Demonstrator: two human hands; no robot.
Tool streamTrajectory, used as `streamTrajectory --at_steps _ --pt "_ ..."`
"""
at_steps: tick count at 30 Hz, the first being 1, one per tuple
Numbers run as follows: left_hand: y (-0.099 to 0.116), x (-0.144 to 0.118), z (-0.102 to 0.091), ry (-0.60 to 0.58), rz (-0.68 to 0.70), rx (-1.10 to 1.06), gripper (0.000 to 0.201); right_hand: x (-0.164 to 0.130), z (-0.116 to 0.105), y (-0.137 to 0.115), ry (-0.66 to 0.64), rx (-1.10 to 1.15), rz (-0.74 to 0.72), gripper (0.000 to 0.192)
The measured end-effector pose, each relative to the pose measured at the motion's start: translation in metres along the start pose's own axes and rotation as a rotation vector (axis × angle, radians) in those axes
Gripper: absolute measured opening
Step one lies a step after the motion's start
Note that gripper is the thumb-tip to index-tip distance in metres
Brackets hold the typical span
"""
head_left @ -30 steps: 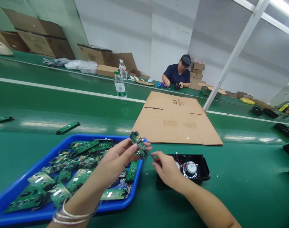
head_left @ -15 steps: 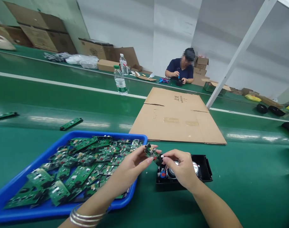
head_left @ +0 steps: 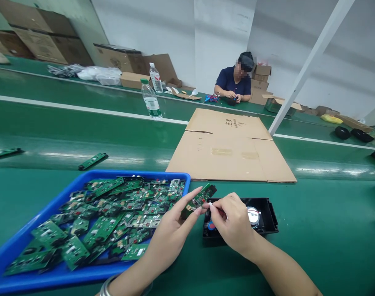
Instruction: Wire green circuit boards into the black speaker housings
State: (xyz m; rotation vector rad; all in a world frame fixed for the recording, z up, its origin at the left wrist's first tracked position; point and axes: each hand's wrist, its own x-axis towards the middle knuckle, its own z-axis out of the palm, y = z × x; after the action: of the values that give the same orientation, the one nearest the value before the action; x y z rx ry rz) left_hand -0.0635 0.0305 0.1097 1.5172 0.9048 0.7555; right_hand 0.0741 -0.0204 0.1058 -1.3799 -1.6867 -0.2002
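Observation:
My left hand (head_left: 178, 224) grips a small green circuit board (head_left: 200, 199) by its edges, tilted up above the table. Close against it, my right hand (head_left: 232, 218) pinches a small white plug (head_left: 210, 204) between thumb and forefinger, beside the board; whether the plug touches the board I cannot tell. Under my right hand lies an open black speaker housing (head_left: 269, 216), partly hidden by the hand. Inside it are a round silver speaker (head_left: 253, 216) and a blue-and-red part (head_left: 211, 225). To the left, a blue tray (head_left: 105, 278) holds many loose circuit boards (head_left: 102, 230).
Beyond the housing lies a flattened cardboard sheet (head_left: 230, 160). A water bottle (head_left: 151, 100) stands farther back, left of it. One long narrow board (head_left: 93, 161) rests behind the tray. Across the bench, a person (head_left: 233, 82) works at a small black object. A white post (head_left: 310, 70) rises at right.
The circuit board has been turned in my left hand, its dark end now pointing up and right. My right hand has shifted slightly left, still pinching the white plug.

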Motion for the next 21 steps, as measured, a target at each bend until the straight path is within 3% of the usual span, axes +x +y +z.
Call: streamTrajectory --at_steps 5,9,14,21 --pt "-0.011 -0.001 0.001 0.01 0.103 0.192 0.054 0.0 0.0 -0.003 -0.004 -0.011 -0.031 0.027" --pt "-0.01 -0.002 0.003 0.009 0.145 0.207 0.048 -0.001 0.001 -0.004 0.021 0.004 -0.032 0.025" --pt "-0.011 -0.006 0.008 -0.01 0.147 0.127 0.044 -0.002 0.002 -0.003 -0.023 -0.005 0.025 0.026" --pt "-0.017 -0.007 0.012 -0.063 0.127 -0.101 0.041 -0.003 0.001 0.0 -0.029 -0.055 -0.04 0.026"
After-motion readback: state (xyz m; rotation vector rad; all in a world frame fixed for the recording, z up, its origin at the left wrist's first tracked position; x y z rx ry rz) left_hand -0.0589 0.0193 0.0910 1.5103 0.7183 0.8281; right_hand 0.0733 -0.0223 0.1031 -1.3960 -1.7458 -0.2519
